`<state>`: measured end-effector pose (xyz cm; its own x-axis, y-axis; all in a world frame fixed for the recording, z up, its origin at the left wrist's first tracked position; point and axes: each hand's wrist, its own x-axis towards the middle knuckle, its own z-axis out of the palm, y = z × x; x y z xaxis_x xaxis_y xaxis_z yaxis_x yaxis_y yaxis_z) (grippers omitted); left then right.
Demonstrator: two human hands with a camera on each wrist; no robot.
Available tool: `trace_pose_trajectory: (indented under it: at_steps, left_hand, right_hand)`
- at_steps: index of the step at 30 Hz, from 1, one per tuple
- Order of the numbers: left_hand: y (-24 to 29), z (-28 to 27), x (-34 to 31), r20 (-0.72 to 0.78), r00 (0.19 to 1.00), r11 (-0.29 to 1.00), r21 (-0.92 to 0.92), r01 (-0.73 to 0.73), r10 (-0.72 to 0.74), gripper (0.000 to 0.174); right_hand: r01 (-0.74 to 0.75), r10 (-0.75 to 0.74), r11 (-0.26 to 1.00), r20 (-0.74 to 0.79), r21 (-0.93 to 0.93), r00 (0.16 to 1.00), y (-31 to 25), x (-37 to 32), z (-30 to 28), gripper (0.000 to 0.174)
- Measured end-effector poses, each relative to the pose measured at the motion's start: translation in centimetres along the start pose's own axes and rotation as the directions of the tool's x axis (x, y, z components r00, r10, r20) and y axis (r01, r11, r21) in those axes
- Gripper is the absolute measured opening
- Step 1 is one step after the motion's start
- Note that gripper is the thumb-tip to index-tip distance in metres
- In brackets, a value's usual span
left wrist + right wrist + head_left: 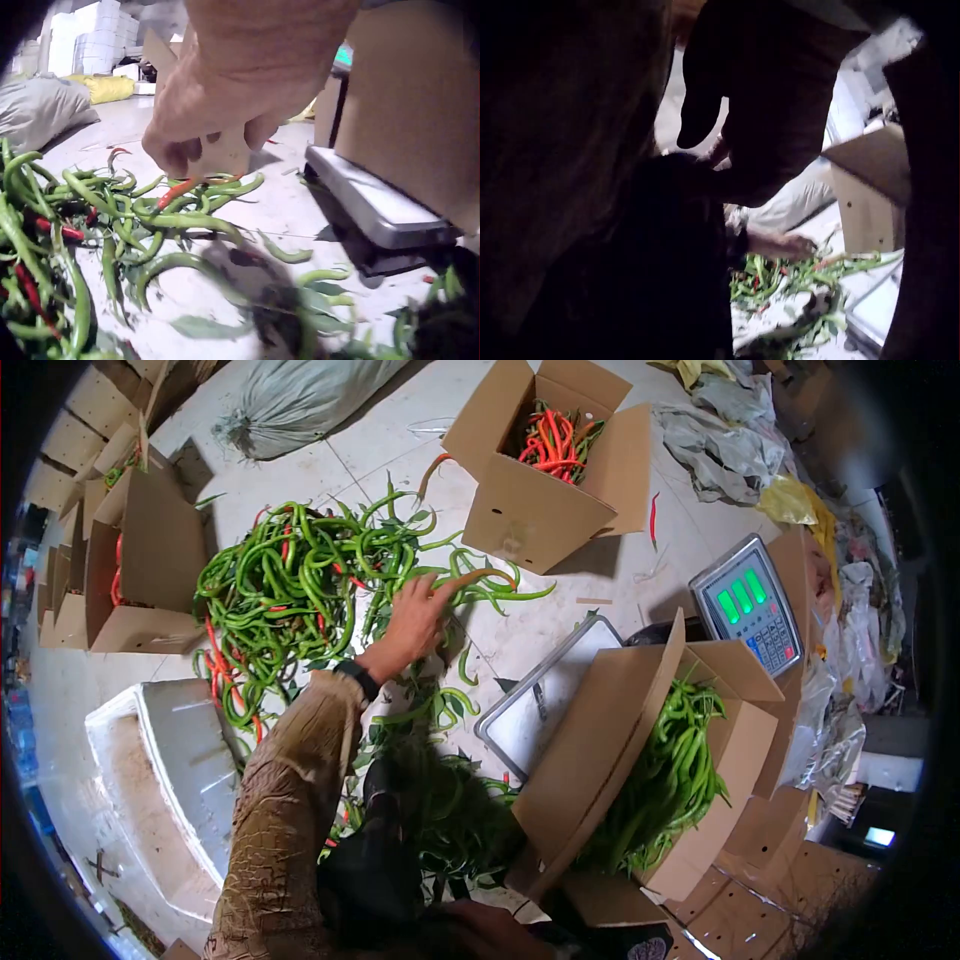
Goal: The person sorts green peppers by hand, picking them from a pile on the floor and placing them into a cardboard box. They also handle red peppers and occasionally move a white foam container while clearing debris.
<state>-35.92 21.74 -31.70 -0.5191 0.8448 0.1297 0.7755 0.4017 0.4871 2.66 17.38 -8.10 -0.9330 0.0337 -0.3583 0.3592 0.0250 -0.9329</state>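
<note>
My left hand (410, 622) reaches over the right part of a heap of green chili peppers (300, 580) on the tiled floor. In the left wrist view its fingers bend loosely downward with a gap between them. Right below the fingertips lies a red-orange chili pepper (178, 192), among green ones. My right hand (490, 930) is low at the bottom edge of the head view, close to my body. The right wrist view shows it as a dark outline, with a lit gap beside the thumb and nothing visible in that gap.
A carton of red chilies (480, 510) stands ahead. At right, a carton of green chilies (600, 760) rests on the scale platform (520, 720), beside its lit display (745, 595). A white foam box (185, 760) and another carton (150, 550) stand left; a sack (310, 405) lies behind.
</note>
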Motion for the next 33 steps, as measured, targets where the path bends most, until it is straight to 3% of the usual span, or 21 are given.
trace_pose_trajectory:
  at_steps: [1, 3, 5, 7, 8, 9, 11, 12, 15, 17, 18, 19, 21, 23, 24, 25, 27, 28, 29, 31, 33]
  left_hand:
    - [-0.1, 0.8, 2.3, -0.008, 0.999, 0.998, 0.055, -0.039, 0.04, 0.073]
    - [-0.9, 4.1, 6.1, 0.034, 0.996, 0.988, 0.131, -0.085, 0.081, 0.075]
    - [-2.1, 8.0, 7.6, 0.075, 0.99, 0.969, 0.21, -0.129, 0.116, 0.077]
    - [-3.1, 11.3, 8.0, 0.122, 0.987, 0.932, 0.333, -0.142, 0.107, 0.076]
    - [-3.0, 11.8, 7.3, 0.056, 0.994, 0.923, 0.368, -0.107, 0.093, 0.061]
    - [-3.2, 11.9, 6.0, 0.071, 0.994, 0.922, 0.373, -0.104, 0.083, 0.061]
    - [-2.5, 11.8, 3.7, 0.016, 0.996, 0.968, 0.235, -0.086, 0.085, 0.029]
    - [-1.9, 10.9, 1.7, -0.028, 0.992, 0.966, 0.231, -0.117, 0.126, 0.022]
    - [-1.7, 8.2, -5.3, 0.075, 0.994, 0.984, 0.153, -0.09, 0.079, 0.028]
    - [-2.0, 5.9, -9.4, 0.011, 0.999, 0.998, -0.041, -0.051, 0.051, 0.035]
    - [-2.3, 4.8, -11.6, 0.068, 0.993, 0.995, -0.043, 0.095, -0.092, 0.042]
    - [-2.5, 2.9, -12.9, -0.022, 0.99, 0.969, -0.21, 0.131, -0.139, 0.037]
    - [-2.0, -0.3, -15.2, -0.027, 0.888, 0.775, -0.501, 0.386, -0.46, 0.025]
    - [-1.8, -4.1, -17.3, 0.395, 0.667, 0.321, -0.649, 0.689, -0.632, 0.032]
    - [-2.0, -4.5, -18.7, 0.53, 0.594, 0.053, -0.718, 0.694, -0.605, 0.032]
    - [-2.0, -4.4, -19.5, 0.532, 0.593, 0.053, -0.716, 0.696, -0.604, 0.032]
    - [-2.0, -4.4, -20.8, 0.599, 0.612, -0.383, -0.801, 0.461, -0.516, 0.034]
    - [-1.0, -4.5, -20.2, 0.642, 0.563, -0.516, -0.762, 0.391, -0.521, 0.037]
    - [-0.7, -4.0, -20.3, 0.654, 0.589, -0.565, -0.74, 0.366, -0.475, 0.039]
    - [0.2, -3.7, -20.2, 0.621, 0.679, -0.539, -0.753, 0.377, -0.392, 0.04]
    - [3.0, -6.7, -17.7, 0.679, 0.541, -0.521, -0.732, 0.44, -0.497, 0.04]
  right_hand:
    - [-0.012, 0.012, 1.0, -0.001, -0.007, 1.0, 2.5, 0.2, 1.0, 0.028]
    - [-0.258, 0.238, 0.959, -0.168, -0.115, 0.957, 6.6, 0.6, 2.3, 0.028]
    - [-0.33, 0.305, 0.93, -0.166, -0.159, 0.938, 8.4, 1.5, 1.6, 0.03]
    - [-0.491, 0.49, 0.87, -0.193, 0.049, 0.85, 11.3, 2.1, 1.4, 0.039]
    - [-0.494, 0.495, 0.868, -0.18, 0.051, 0.85, 11.3, 2.9, 0.9, 0.039]
    - [-0.535, 0.532, 0.844, -0.177, 0.04, 0.828, 11.1, 3.7, 0.4, 0.039]
    - [-0.577, 0.574, 0.816, -0.169, 0.035, 0.802, 10.5, 5.0, -0.3, 0.039]
    - [-0.533, 0.532, 0.845, -0.168, 0.043, 0.83, 10.4, 5.7, -0.6, 0.039]
    - [-0.462, 0.469, 0.883, -0.146, 0.08, 0.871, 11.2, 7.5, -0.5, 0.04]
    - [-0.418, 0.442, 0.89, -0.125, 0.183, 0.888, 12.0, 8.3, -0.5, 0.04]
    - [-0.415, 0.419, 0.908, -0.136, 0.058, 0.898, 11.8, 8.8, -0.6, 0.038]
    - [-0.43, 0.436, 0.9, -0.123, 0.069, 0.892, 11.7, 9.1, -0.6, 0.038]
    - [-0.367, 0.41, 0.9, -0.168, 0.235, 0.897, 12.0, 9.4, -0.4, 0.038]
    - [-0.393, 0.479, 0.854, -0.22, 0.34, 0.85, 11.7, 9.7, -0.4, 0.032]
    - [-0.382, 0.469, 0.863, -0.242, 0.329, 0.85, 12.5, 9.5, -0.2, 0.031]
    - [-0.374, 0.46, 0.872, -0.265, 0.316, 0.847, 12.9, 9.5, -0.1, 0.03]
    - [-0.386, 0.482, 0.855, -0.253, 0.346, 0.839, 12.7, 9.5, -0.3, 0.032]
    - [-0.395, 0.499, 0.839, -0.241, 0.373, 0.833, 12.4, 9.8, -0.3, 0.035]
    - [-0.396, 0.498, 0.84, -0.237, 0.37, 0.834, 12.3, 9.8, -0.2, 0.035]
    - [-0.372, 0.497, 0.815, -0.206, 0.443, 0.843, 12.0, 9.9, -0.3, 0.036]
    - [-0.335, 0.442, 0.853, -0.211, 0.4, 0.872, 12.0, 9.5, -0.5, 0.035]
